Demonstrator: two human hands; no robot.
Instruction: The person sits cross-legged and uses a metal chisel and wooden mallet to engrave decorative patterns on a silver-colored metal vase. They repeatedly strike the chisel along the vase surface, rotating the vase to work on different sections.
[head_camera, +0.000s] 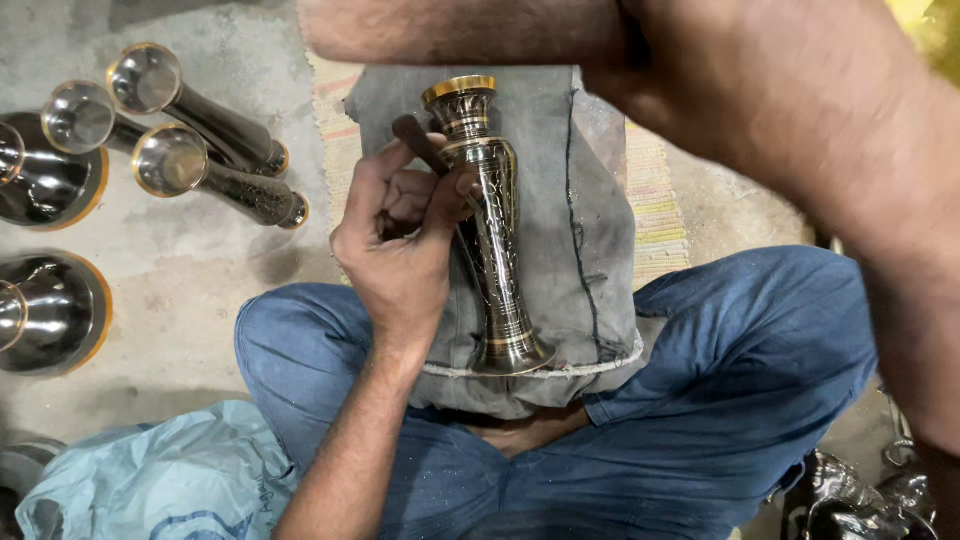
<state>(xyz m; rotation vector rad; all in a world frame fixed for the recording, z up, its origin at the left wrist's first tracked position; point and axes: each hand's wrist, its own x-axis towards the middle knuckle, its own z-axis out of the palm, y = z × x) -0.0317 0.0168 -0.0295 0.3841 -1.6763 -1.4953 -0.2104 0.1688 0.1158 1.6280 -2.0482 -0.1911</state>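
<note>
On the grey cloth pad (590, 250) across the lap: brass vase (490, 230), long axis running away from the body, foot nearest. Left hand (400, 250) clamped on engraving tool (420, 145) at vase's left flank. Right hand out of frame; grip cannot be told.

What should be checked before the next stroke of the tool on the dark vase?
1. Tool held in left hand: ok, fingers wrap the dark-handled tool.
2. Tool tip on the vase: cannot tell, hidden by the thumb.
3. Vase resting on grey cloth over the lap: ok.
4. Right hand steadying the vase: cannot tell, only the forearm shows.
5. Other vases on the floor lie apart from the work: ok.
</note>
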